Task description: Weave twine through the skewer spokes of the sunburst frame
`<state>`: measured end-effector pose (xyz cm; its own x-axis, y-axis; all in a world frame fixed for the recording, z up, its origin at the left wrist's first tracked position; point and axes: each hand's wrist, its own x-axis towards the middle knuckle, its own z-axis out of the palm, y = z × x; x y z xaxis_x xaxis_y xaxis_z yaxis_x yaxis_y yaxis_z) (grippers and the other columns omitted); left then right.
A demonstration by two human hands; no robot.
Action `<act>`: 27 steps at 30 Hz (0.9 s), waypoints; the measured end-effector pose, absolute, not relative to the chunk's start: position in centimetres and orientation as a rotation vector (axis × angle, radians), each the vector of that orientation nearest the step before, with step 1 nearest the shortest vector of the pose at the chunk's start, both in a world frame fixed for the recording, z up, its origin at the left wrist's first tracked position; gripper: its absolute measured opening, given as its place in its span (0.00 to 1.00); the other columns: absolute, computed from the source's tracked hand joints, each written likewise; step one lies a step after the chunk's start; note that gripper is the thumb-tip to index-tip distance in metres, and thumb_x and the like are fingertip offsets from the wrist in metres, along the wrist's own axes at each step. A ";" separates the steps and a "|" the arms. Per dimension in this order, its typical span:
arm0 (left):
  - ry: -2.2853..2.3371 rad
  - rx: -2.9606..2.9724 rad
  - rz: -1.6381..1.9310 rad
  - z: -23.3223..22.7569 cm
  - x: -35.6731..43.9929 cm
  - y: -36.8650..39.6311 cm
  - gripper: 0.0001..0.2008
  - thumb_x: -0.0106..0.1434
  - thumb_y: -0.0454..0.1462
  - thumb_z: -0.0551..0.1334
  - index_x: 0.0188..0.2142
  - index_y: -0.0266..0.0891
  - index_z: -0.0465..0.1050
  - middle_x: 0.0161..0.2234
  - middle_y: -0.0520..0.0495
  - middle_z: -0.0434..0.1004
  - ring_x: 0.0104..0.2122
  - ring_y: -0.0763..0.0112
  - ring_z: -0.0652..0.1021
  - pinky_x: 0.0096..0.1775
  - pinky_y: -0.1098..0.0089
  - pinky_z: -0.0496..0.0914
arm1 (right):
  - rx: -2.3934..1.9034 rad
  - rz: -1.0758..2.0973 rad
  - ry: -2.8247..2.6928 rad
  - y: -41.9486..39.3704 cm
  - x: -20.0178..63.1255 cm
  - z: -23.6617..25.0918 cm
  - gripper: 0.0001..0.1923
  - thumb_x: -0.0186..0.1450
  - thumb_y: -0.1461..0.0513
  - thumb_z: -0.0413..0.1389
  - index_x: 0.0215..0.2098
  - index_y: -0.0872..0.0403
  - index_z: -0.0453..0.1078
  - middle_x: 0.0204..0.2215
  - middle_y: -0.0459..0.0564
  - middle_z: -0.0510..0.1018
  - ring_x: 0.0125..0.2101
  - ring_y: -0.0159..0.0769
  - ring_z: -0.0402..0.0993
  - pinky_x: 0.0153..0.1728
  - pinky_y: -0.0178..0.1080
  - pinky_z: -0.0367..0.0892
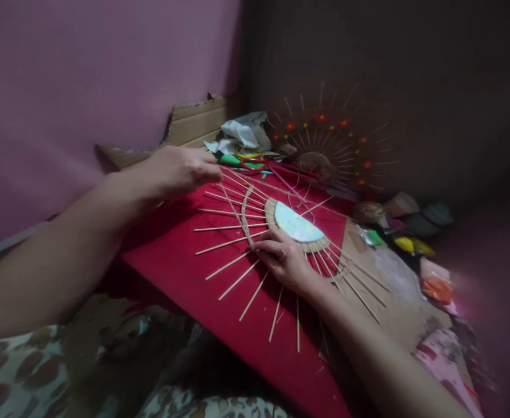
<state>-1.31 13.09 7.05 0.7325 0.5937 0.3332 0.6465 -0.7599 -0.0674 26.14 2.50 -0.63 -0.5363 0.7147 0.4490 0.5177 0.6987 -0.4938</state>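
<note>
A: Where did the sunburst piece (281, 244) sit?

B: It lay flat on the red cloth (172, 249) that covered the table (394, 290). A pale half-disc (297, 225) formed its middle, edged with a band of woven twine, and thin wooden sticks (231, 264) fanned outward from it.

A: State of the right hand (285, 261)?

B: It rested palm-down on the sticks just below the half-disc, fingers bent and pressing the piece against the cloth — holding it flat rather than closing around anything.

A: And the left hand (180, 169)?

B: It was raised above the upper left sticks, fingertips pinched together on a thin strand of twine (232, 206) that ran down to a woven arc (246, 215) crossing the sticks.

A: What lay around the work?

B: A second sunburst (324, 151) with red flowers leaned against the dark wall at the back. Beside it lay a white cloth (243, 134), red and green bits, and torn cardboard (194, 125) — all well apart from the hands. A ball of twine (366, 212) and small coloured packets (411, 247) sat to the right.
</note>
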 end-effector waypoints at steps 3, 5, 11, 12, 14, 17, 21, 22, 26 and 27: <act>-1.102 -2.856 -0.511 6.0 -1.3 15.3 0.12 0.64 0.32 0.55 0.36 0.34 0.78 0.39 0.50 0.73 0.37 0.77 0.70 0.40 0.76 0.61 | -0.943 0.380 -2.276 2.5 26.2 -0.7 0.09 0.66 0.64 0.53 0.38 0.55 0.76 0.34 0.53 0.75 0.36 0.36 0.70 0.38 0.39 0.68; -1.125 -2.935 -0.436 5.0 -1.3 16.6 0.10 0.63 0.33 0.58 0.37 0.32 0.78 0.47 0.46 0.73 0.45 0.73 0.69 0.50 0.71 0.61 | -0.945 0.370 -2.285 2.4 26.2 -0.6 0.09 0.66 0.64 0.53 0.38 0.54 0.76 0.34 0.53 0.75 0.36 0.36 0.71 0.38 0.39 0.68; -1.352 -2.651 -0.327 3.6 -1.4 17.5 0.14 0.61 0.35 0.63 0.44 0.27 0.74 0.62 0.33 0.55 0.61 0.52 0.53 0.58 0.49 0.52 | -0.949 0.383 -2.294 2.3 26.2 -0.4 0.10 0.66 0.64 0.52 0.40 0.53 0.76 0.34 0.52 0.74 0.37 0.36 0.70 0.39 0.40 0.68; -1.426 -2.606 -0.327 3.7 -1.3 17.1 0.15 0.62 0.35 0.62 0.46 0.27 0.73 0.61 0.31 0.55 0.60 0.50 0.54 0.57 0.46 0.53 | -0.946 0.384 -2.295 2.3 26.1 -0.4 0.10 0.66 0.64 0.52 0.40 0.53 0.76 0.34 0.52 0.74 0.37 0.36 0.70 0.39 0.40 0.68; -1.530 -2.499 -0.360 4.3 -1.0 16.0 0.16 0.65 0.35 0.58 0.49 0.26 0.72 0.60 0.29 0.56 0.59 0.47 0.56 0.54 0.43 0.55 | -0.942 0.377 -2.296 2.3 26.1 -0.4 0.10 0.66 0.64 0.52 0.40 0.53 0.76 0.34 0.53 0.74 0.37 0.36 0.70 0.39 0.40 0.67; -1.429 -2.449 -0.452 5.4 -0.4 14.0 0.16 0.65 0.33 0.57 0.51 0.29 0.70 0.60 0.34 0.57 0.56 0.49 0.57 0.53 0.45 0.56 | -0.930 0.367 -2.296 2.3 26.2 -0.5 0.10 0.66 0.65 0.53 0.40 0.54 0.76 0.34 0.53 0.75 0.37 0.37 0.70 0.39 0.40 0.67; -1.150 -2.557 -0.611 6.6 0.9 11.2 0.16 0.61 0.27 0.54 0.47 0.34 0.73 0.53 0.43 0.69 0.47 0.62 0.61 0.51 0.56 0.59 | -0.888 0.349 -2.281 2.4 26.3 -0.8 0.09 0.65 0.66 0.53 0.39 0.54 0.76 0.34 0.52 0.75 0.36 0.36 0.70 0.38 0.40 0.68; -1.105 -2.604 -0.649 6.7 1.3 10.4 0.17 0.60 0.26 0.53 0.45 0.35 0.74 0.50 0.44 0.72 0.45 0.64 0.61 0.50 0.58 0.59 | -0.881 0.346 -2.277 2.4 26.3 -0.8 0.09 0.65 0.67 0.53 0.39 0.54 0.76 0.34 0.52 0.74 0.36 0.36 0.70 0.38 0.40 0.68; -0.786 -2.985 -0.644 6.1 3.2 7.6 0.14 0.62 0.28 0.53 0.41 0.38 0.75 0.42 0.46 0.75 0.43 0.65 0.64 0.48 0.62 0.61 | -0.894 0.349 -2.279 2.4 26.2 -0.8 0.10 0.65 0.67 0.53 0.40 0.53 0.75 0.34 0.52 0.75 0.36 0.36 0.69 0.39 0.40 0.68; -0.703 -3.080 -0.600 5.6 3.6 7.0 0.11 0.64 0.32 0.55 0.41 0.39 0.75 0.41 0.46 0.74 0.42 0.64 0.65 0.47 0.62 0.62 | -0.898 0.349 -2.284 2.4 26.2 -0.7 0.10 0.65 0.67 0.53 0.41 0.54 0.75 0.35 0.52 0.75 0.37 0.36 0.69 0.39 0.40 0.68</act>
